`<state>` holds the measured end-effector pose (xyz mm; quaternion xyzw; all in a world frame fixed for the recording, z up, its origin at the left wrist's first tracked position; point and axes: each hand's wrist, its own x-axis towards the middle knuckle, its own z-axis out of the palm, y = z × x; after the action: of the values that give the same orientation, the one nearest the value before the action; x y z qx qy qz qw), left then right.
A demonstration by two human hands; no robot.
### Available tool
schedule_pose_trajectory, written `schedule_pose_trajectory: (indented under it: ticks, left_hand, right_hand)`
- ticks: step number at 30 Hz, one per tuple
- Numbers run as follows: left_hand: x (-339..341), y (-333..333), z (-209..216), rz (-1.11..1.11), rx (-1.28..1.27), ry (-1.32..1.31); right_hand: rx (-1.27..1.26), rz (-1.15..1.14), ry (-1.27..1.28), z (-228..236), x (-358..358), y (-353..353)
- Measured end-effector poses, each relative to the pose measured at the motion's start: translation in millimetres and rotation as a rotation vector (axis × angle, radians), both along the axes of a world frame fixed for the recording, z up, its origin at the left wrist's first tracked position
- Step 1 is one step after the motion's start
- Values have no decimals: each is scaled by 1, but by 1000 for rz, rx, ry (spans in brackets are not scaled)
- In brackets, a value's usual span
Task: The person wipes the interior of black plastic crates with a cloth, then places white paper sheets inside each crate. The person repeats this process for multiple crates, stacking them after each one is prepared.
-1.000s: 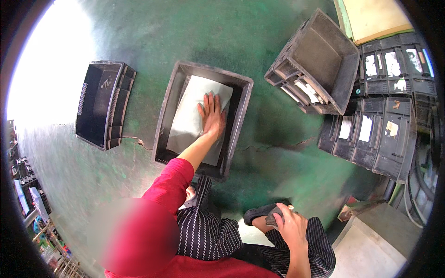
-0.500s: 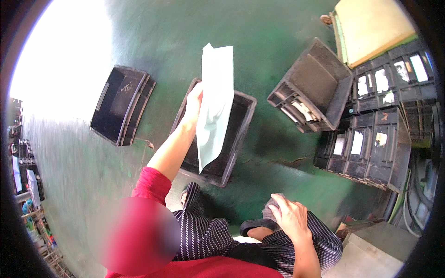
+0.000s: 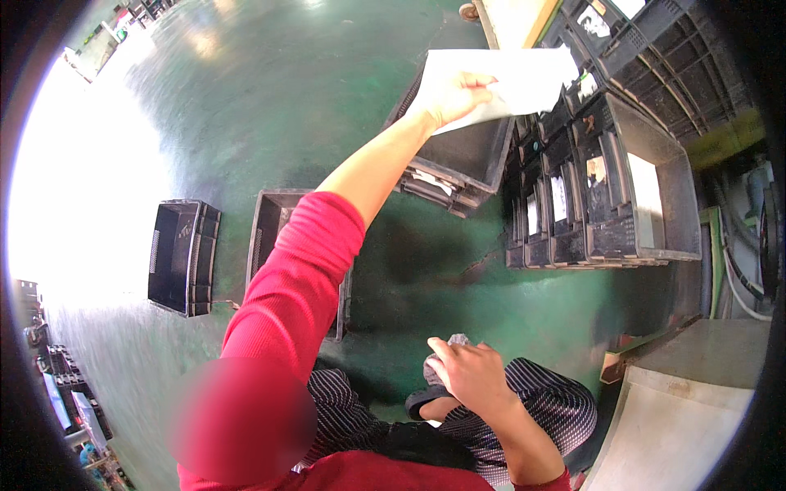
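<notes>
My left arm reaches far forward and to the right. Its hand (image 3: 449, 100) pinches a thin pale sheet (image 3: 532, 78) by the near left part, with the sheet spread out over a dark crate (image 3: 471, 155). The sheet hides part of that crate; whether they touch I cannot tell. Close to my body, beside my right knee, my right hand (image 3: 479, 376) has its fingers closed on a crumpled grey rag (image 3: 432, 372).
A black crate (image 3: 182, 258) lies on the green floor at the left. Another crate (image 3: 274, 200) is partly covered by my left sleeve. Stacked black crates (image 3: 565, 237) with white labels stand at the right, beside a pale box-like surface (image 3: 679, 409) at lower right.
My left hand has carried the sheet from above the middle crate to over the crate farther right. The view has swung rightward. My right hand still grips the rag.
</notes>
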<state>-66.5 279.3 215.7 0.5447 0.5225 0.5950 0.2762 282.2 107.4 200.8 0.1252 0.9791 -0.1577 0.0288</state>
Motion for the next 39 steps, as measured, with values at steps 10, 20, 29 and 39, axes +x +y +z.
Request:
schedule_pose_trajectory:
  ticks: [10, 20, 29, 39]
  left_hand:
    - [-63, -305, -63, 652, -469, 617]
    - [-9, -538, -253, 596, -847, -935]
    - [-23, -501, -130, 736, -586, 183]
    - [79, -483, -143, 726, -700, 1390]
  right_hand:
    - [-138, -3, 38, 32, -7, 7]
    - [-93, 28, -77, -7, -54, -11]
    - [-269, -62, -82, -14, -81, -30]
    - [-1010, -504, 183, -86, -133, -29]
